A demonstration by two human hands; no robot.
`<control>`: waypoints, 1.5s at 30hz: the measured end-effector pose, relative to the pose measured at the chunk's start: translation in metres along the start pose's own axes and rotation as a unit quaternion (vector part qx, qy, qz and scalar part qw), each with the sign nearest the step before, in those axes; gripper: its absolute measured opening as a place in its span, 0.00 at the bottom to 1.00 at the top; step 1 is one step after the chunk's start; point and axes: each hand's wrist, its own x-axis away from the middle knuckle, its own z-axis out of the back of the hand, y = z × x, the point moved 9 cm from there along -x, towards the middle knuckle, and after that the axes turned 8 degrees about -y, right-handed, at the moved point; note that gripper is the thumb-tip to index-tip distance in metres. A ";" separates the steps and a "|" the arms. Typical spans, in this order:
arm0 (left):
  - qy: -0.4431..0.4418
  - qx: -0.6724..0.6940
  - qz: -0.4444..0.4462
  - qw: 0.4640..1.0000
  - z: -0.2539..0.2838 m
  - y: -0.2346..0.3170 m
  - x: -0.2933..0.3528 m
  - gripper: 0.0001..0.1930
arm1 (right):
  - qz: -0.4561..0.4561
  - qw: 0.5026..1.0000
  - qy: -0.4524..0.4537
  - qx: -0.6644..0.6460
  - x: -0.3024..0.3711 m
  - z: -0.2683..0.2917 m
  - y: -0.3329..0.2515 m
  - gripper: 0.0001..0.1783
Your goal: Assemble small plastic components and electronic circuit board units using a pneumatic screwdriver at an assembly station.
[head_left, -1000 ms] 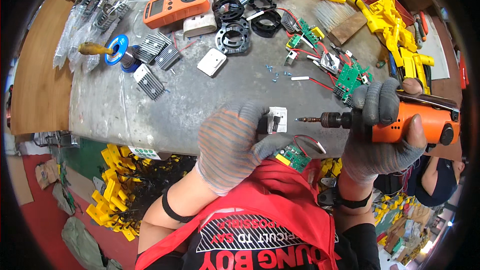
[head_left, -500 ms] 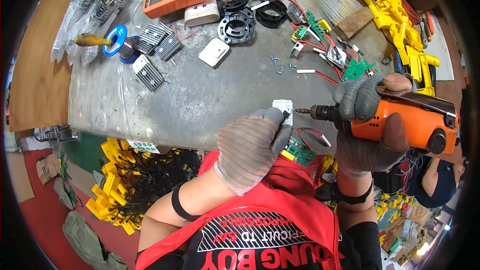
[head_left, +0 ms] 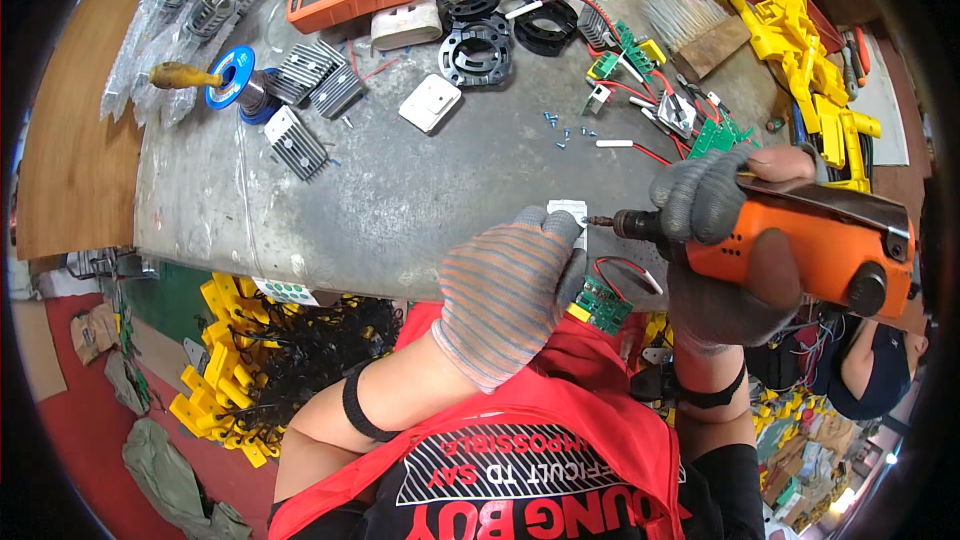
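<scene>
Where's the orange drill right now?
In the head view, the orange drill is on the right, in the person's right hand, its tip pointing left at the small white piece in the left hand.

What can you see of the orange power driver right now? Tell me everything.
The power driver has an orange, plastic-looking body with small dark holes, a dark strip along its far side and a round dark knob toward the rear. Its dark front end carries a slim bit. It lies roughly sideways, bit pointing left, gripped by the gloved right hand. The tip is at the white piece in the left hand; firm contact can't be confirmed.
</scene>
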 end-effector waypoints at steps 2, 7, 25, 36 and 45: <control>-0.001 0.004 -0.006 1.000 0.000 0.001 0.000 0.11 | -0.007 0.999 -0.015 -0.036 -0.002 -0.002 0.010 0.27; -0.022 0.042 0.034 0.998 -0.003 -0.008 0.000 0.15 | -0.017 1.000 -0.005 -0.008 -0.014 -0.031 -0.006 0.27; -0.024 0.140 0.046 0.989 -0.009 -0.021 0.001 0.16 | -0.077 0.953 -0.118 0.268 -0.029 -0.039 0.008 0.29; -0.022 0.118 0.038 0.992 -0.013 -0.021 -0.005 0.17 | -0.048 0.963 -0.109 0.242 -0.023 -0.029 0.009 0.29; -0.012 0.123 0.035 0.992 -0.010 -0.014 -0.002 0.14 | -0.053 0.961 -0.103 0.250 -0.021 -0.031 0.008 0.29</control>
